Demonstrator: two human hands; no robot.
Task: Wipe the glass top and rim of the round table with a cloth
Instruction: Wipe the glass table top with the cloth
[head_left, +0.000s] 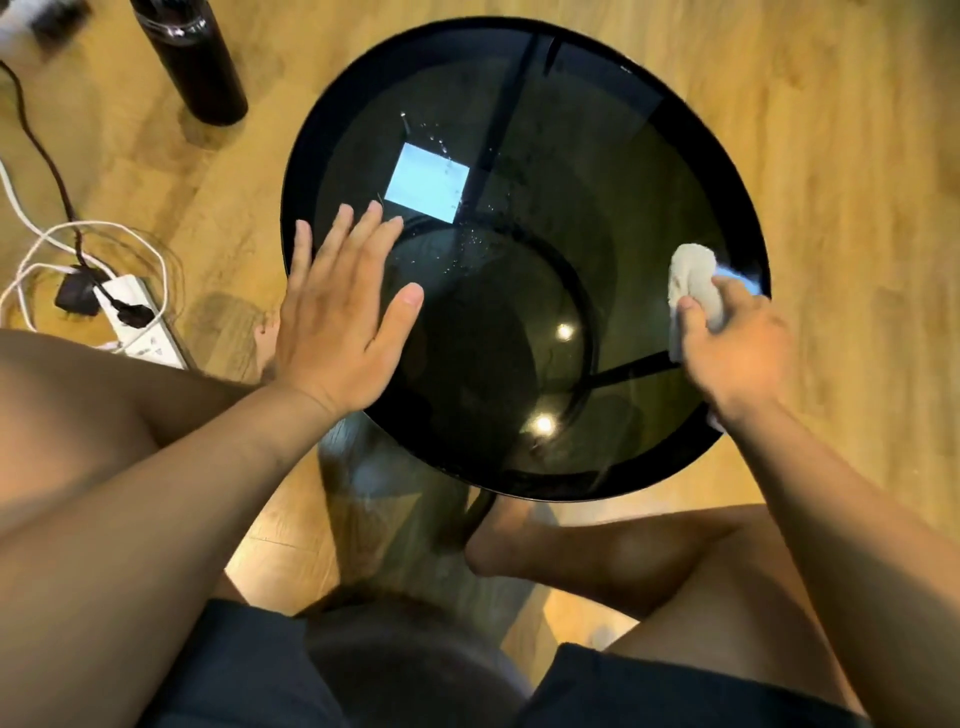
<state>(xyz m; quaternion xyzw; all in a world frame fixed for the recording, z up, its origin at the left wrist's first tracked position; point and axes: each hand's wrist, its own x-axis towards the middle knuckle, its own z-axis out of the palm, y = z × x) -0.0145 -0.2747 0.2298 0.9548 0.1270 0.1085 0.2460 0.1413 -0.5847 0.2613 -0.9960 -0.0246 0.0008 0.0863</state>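
- At the far left, on the wooden floor, a white power strip (136, 325) with plugged cables is seen; a dark bottle (193, 57) stands behind it, well apart from the round table; neither is part of the wiping.
- The left hand (337, 312) is held flat over the left edge of the glass top (597, 171); its fingers (363, 228) are spread and released, nothing being grasped; whether the palm presses on the surface or hovers just above it cannot be told.
- Just right of those fingers, toward the middle of the glass, a scatter of water droplets (467, 244) is seen beside a bright square reflection (428, 189); this patch is judged not yet wiped.
- The near middle of the glass appears dark and free of drops, with only two lamp glints showing; it may be done already, though streaks cannot be ruled out from this view.
- At the right, the cloth (693, 283), pale and bunched, is clenched in the right hand (743, 358); it is pressed at the right side of the glass, just inside the black rim (748, 228).
- The task is judged partly done: the wet patch at centre-left, the far half and most of the rim are left to be wiped.
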